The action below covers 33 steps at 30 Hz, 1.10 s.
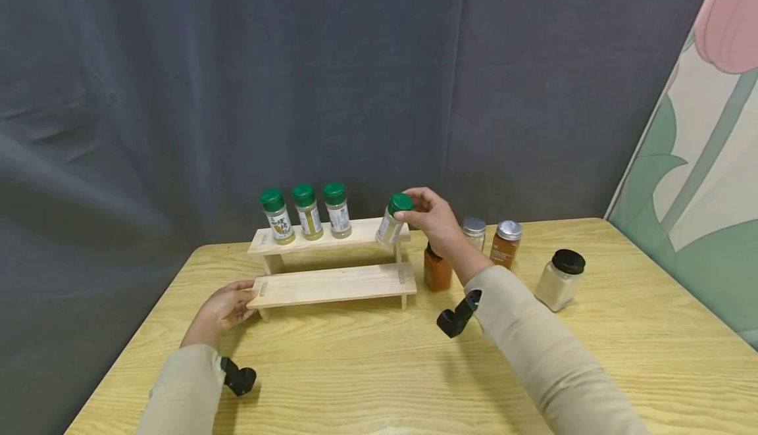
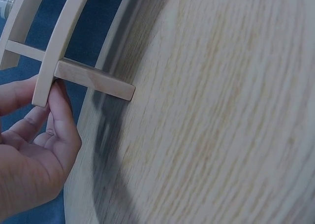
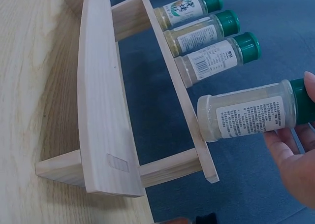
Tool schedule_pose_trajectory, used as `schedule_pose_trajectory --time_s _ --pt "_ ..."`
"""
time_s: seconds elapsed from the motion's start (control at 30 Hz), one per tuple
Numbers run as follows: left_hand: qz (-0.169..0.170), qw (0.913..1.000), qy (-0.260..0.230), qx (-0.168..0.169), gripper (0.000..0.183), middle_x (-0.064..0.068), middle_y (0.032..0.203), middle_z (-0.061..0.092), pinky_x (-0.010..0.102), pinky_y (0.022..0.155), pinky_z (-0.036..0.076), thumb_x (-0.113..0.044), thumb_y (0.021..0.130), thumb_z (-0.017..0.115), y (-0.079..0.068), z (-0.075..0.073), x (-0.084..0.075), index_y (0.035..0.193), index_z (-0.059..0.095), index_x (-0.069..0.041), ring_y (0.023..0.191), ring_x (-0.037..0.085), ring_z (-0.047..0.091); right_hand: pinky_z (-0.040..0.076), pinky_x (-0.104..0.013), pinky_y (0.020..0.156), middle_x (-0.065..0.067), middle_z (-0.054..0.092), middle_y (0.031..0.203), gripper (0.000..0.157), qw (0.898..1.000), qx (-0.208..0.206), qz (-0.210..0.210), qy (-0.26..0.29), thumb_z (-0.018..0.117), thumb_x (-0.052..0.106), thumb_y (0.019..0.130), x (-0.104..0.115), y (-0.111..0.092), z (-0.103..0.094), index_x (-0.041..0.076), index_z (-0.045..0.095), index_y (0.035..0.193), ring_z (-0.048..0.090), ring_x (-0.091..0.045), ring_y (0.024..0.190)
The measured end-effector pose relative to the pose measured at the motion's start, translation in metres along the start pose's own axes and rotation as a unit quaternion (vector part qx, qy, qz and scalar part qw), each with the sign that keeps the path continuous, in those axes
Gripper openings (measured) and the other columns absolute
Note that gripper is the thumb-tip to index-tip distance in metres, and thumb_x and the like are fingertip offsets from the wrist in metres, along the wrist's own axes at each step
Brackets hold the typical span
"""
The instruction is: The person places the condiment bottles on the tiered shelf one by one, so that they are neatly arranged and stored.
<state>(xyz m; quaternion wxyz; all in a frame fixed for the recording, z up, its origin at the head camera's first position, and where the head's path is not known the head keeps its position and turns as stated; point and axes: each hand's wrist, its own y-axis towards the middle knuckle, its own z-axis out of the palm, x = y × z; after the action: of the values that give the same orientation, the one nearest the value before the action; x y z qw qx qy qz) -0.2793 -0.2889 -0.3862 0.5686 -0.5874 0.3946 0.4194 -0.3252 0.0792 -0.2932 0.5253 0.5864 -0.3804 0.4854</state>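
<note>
A two-tier wooden rack (image 1: 331, 285) stands on the table. My left hand (image 1: 227, 307) pinches the left end of its lower shelf, thumb above and fingers beneath, as the left wrist view shows (image 2: 39, 150). At the upper shelf's right end, my right hand (image 1: 435, 218) grips a green-capped spice jar (image 1: 391, 221) by its cap. That jar tilts slightly, its base at the shelf; whether it bears on the wood I cannot tell. Three more green-capped spice jars (image 3: 209, 59) stand in a row toward the upper shelf's left end.
Right of the rack stand an orange-red spice jar (image 1: 437, 274), partly behind my right arm, two silver-lidded jars (image 1: 505, 245) and a black-lidded jar (image 1: 558, 283) of pale powder. A dark curtain (image 1: 355, 79) hangs behind the wooden table (image 1: 355, 369).
</note>
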Motion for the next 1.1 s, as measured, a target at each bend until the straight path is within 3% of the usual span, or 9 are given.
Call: schedule_pose_trajectory --time_s 0.2,0.47,1.1 --pt "0.001 1.0 -0.001 0.01 0.053 0.003 0.074 0.052 0.02 0.057 0.043 -0.003 0.086 0.05 -0.001 0.001 0.002 0.129 0.021 0.008 0.062 0.009 0.052 0.041 -0.035 0.079 -0.004 0.052 0.092 0.036 1.0 0.002 -0.015 0.013 0.059 -0.005 0.077 -0.004 0.007 0.005 -0.003 0.046 0.11 0.051 -0.014 0.083" --pt "0.006 1.0 0.006 0.004 0.054 0.002 0.075 0.052 0.02 0.057 0.043 -0.004 0.086 0.05 0.003 -0.002 0.004 0.13 0.022 0.007 0.063 0.008 0.053 0.043 -0.027 0.074 -0.004 0.052 0.091 0.036 0.999 0.001 -0.032 0.013 0.059 -0.007 0.076 -0.008 0.016 0.012 -0.004 0.046 0.11 0.051 -0.014 0.082" --pt "0.011 0.9999 0.012 0.005 0.053 0.002 0.074 0.053 0.021 0.057 0.044 -0.003 0.085 0.051 0.002 -0.002 0.004 0.128 0.023 0.008 0.063 0.009 0.053 0.042 -0.037 0.079 -0.01 0.054 0.102 0.036 0.995 0.033 -0.027 -0.089 0.064 0.007 0.077 -0.007 0.032 0.018 0.004 0.05 0.111 0.051 -0.023 0.091"
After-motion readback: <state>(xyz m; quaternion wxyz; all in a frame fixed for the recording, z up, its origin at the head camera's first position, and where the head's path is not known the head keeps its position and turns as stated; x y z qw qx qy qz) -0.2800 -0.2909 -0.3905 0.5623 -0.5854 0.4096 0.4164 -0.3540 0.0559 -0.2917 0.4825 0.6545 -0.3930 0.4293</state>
